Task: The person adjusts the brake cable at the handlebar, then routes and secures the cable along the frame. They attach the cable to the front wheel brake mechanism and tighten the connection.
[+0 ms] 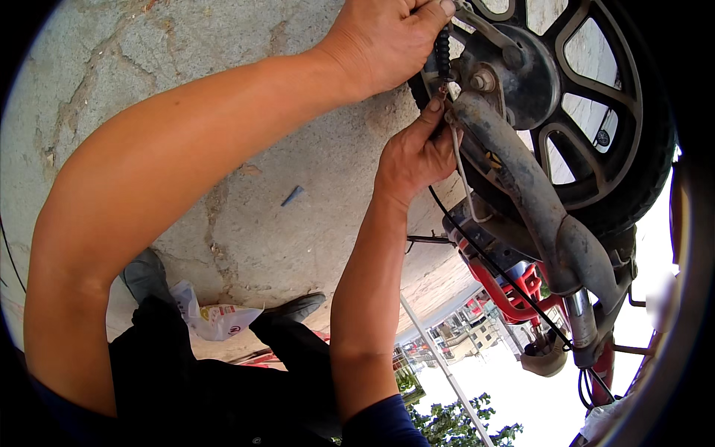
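My left hand (387, 45) is closed at the top of the black ribbed cable boot (443, 52), beside a metal arm (480, 22) on the wheel hub (532, 89). Below it, my right hand (417, 153) pinches near the lower end of the boot, where a small metal fitting shows; what exactly the fingertips grip is unclear. A bolted axle nut (482, 80) sits just right of the fingers. The scuffed grey fork leg (521, 186) runs down past my right hand, with a bent rod (463, 179) and black cable alongside.
A spoked black wheel (625, 112) fills the upper right, above red and black scooter parts (506, 290). Cracked concrete (164, 45) holds a small blue object (292, 195). My shoes and a white plastic bag (216, 320) are low down, with a pole (439, 357) further right.
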Motion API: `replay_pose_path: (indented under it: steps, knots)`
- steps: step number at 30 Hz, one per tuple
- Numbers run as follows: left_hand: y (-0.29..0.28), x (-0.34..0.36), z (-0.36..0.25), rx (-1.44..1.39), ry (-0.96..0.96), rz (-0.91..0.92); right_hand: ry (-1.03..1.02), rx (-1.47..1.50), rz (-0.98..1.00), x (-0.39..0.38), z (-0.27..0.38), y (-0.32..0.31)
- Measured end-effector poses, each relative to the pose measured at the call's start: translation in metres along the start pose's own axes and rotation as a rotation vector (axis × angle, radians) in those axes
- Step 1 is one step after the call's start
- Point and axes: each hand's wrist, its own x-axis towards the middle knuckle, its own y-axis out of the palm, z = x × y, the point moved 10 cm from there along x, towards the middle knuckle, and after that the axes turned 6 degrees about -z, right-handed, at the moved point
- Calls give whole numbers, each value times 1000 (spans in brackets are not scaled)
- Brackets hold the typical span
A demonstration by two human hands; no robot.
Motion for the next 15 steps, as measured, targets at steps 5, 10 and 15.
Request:
replay_pose_path:
  steps: [5, 10, 15]
  knots:
    - [3, -3, -16, -95, 124, -5, 136, 225, -45, 1, -10, 1]
    - [5, 0, -3, -24, -23, -8, 88, 189, 3, 4, -6, 4]
    - [-5, -2, 7, -48, -74, -33, 93, 33, 74, -1, -4, 8]
